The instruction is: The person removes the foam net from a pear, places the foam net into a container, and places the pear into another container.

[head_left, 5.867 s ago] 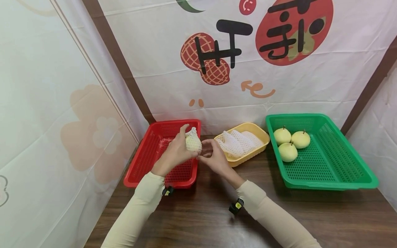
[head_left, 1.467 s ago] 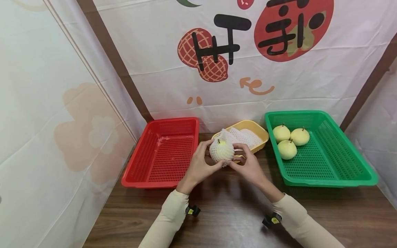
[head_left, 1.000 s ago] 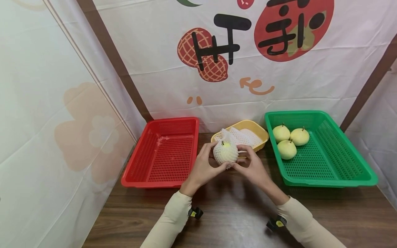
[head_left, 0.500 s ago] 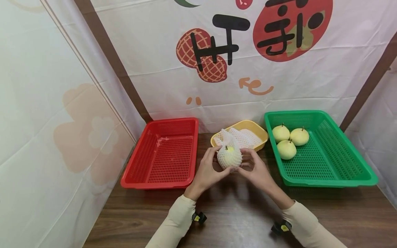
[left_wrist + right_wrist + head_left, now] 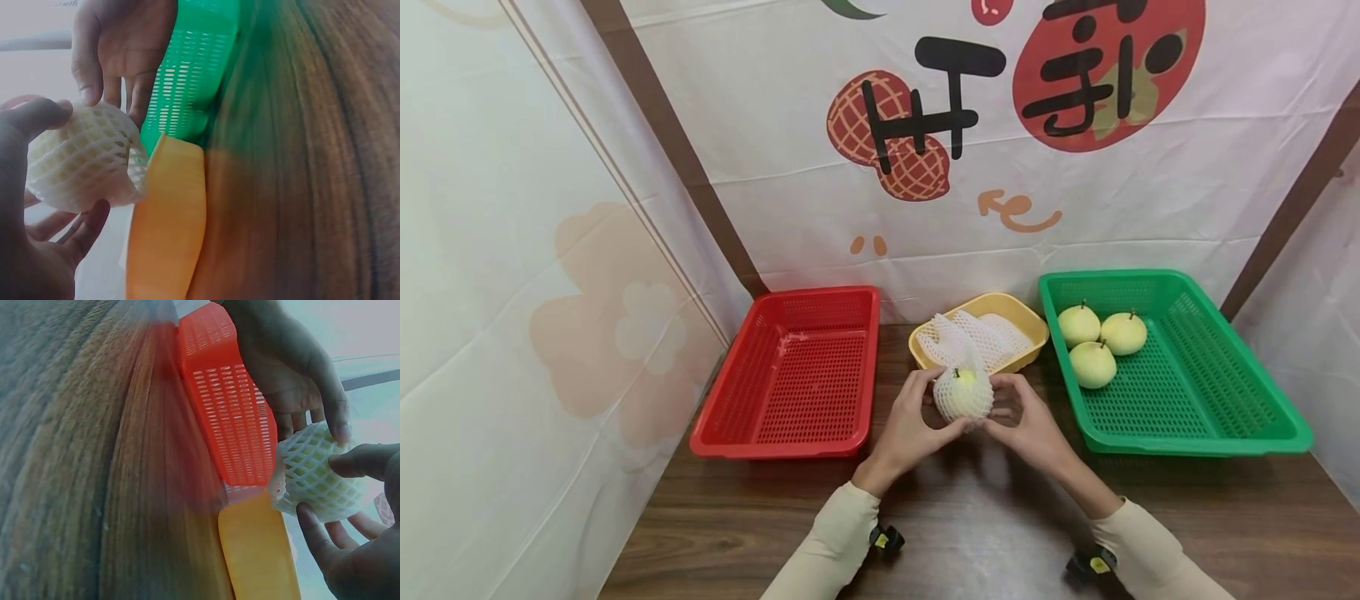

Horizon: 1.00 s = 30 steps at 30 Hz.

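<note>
A pale yellow-green pear point(image 5: 964, 397) in a white foam net is held between both hands above the table, in front of the yellow tray. Its stem shows through the net's open top, and loose netting reaches toward the tray. My left hand point(image 5: 907, 433) grips the pear from the left, thumb at the near side. From the right, my right hand point(image 5: 1036, 429) holds it with thumb and fingers. The left wrist view shows the net point(image 5: 81, 159) stretched round the fruit, pinched by thumb and fingers. In the right wrist view, the right thumb presses the netted pear point(image 5: 322, 475).
Behind the hands stands a yellow tray point(image 5: 1032, 357) with white foam nets point(image 5: 992, 337) in it. On the right is a green basket point(image 5: 1195, 446) containing three bare pears point(image 5: 1092, 364). A red basket point(image 5: 782, 447) stands left. Fabric walls point(image 5: 955, 267) rise behind and beside the wooden table point(image 5: 985, 517).
From beside the red basket, both hands have moved right with the netted pear. Over the last second they drift slightly right and nearer to me, and both keep hold of it.
</note>
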### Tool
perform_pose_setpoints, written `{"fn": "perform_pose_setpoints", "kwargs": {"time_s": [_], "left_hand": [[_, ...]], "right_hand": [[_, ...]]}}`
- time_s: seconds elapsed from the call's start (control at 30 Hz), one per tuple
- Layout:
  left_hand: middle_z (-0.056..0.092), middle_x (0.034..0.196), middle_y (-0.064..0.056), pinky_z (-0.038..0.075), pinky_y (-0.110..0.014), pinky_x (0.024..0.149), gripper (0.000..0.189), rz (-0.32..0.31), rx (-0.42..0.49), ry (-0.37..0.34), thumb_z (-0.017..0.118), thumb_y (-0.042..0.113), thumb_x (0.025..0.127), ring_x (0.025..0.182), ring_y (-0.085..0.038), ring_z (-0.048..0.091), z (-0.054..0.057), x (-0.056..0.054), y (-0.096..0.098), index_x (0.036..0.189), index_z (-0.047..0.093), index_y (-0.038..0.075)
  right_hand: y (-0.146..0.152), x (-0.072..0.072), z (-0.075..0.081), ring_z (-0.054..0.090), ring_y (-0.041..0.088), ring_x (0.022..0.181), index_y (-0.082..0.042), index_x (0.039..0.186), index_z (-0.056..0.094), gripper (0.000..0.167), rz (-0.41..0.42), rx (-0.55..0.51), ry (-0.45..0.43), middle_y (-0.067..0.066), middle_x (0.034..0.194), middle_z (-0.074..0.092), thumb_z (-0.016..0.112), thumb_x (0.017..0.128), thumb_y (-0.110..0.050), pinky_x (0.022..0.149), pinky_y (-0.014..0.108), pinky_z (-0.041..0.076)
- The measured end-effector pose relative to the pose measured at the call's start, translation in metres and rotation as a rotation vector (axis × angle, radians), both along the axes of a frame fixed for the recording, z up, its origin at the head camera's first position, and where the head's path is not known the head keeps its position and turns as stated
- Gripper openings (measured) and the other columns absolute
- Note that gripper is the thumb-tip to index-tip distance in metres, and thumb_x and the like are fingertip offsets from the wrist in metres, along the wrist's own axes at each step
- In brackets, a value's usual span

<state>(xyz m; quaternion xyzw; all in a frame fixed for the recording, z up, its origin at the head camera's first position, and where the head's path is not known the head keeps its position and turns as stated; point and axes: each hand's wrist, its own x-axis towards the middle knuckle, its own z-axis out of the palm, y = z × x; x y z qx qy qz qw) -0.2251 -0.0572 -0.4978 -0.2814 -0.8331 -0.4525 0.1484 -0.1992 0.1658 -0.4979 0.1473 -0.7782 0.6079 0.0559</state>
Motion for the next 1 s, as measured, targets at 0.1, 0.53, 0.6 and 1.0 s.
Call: {"fn": "perform_pose_setpoints", "kwargs": {"time_s": [0.1, 0.53, 0.6, 1.0], "left_hand": [[0.059, 0.134, -0.005, 0.061, -0.040, 0.088, 0.078, -0.010, 0.002, -0.007, 0.095, 0.027, 0.081, 0.113, -0.017, 0.061, -0.004, 0.001, 0.001, 0.146, 0.054, 0.013], [0.060, 0.138, -0.005, 0.061, -0.035, 0.091, 0.078, -0.037, 0.004, -0.063, 0.094, 0.026, 0.082, 0.117, -0.018, 0.062, -0.016, 0.008, 0.002, 0.148, 0.054, 0.016], [0.060, 0.136, -0.004, 0.061, -0.034, 0.091, 0.077, -0.044, -0.003, -0.076, 0.095, 0.026, 0.082, 0.117, -0.017, 0.062, -0.018, 0.009, 0.002, 0.146, 0.054, 0.017], [0.058, 0.132, -0.003, 0.061, -0.030, 0.089, 0.074, -0.084, -0.029, -0.200, 0.094, 0.027, 0.083, 0.106, -0.020, 0.066, -0.031, 0.014, 0.001, 0.145, 0.054, 0.016]], "right_hand": [[0.002, 0.001, -0.003, 0.066, 0.020, 0.115, 0.002, 0.137, 0.050, 0.057, 0.000, 0.014, 0.001, 0.024, 0.129, 0.065, 0.080, 0.089, 0.005, 0.095, 0.035, 0.061], [0.006, 0.005, -0.014, 0.071, 0.031, 0.112, 0.000, 0.133, 0.050, 0.057, 0.009, 0.083, -0.033, 0.024, 0.127, 0.065, 0.083, 0.086, 0.006, 0.094, 0.042, 0.062], [0.007, 0.006, -0.015, 0.071, 0.032, 0.111, -0.001, 0.133, 0.049, 0.058, 0.016, 0.089, -0.053, 0.024, 0.128, 0.064, 0.082, 0.086, 0.008, 0.093, 0.041, 0.063], [0.012, 0.008, -0.028, 0.068, 0.037, 0.117, 0.001, 0.140, 0.045, 0.067, 0.081, 0.127, -0.115, 0.026, 0.135, 0.056, 0.082, 0.085, 0.010, 0.091, 0.034, 0.063]]}}
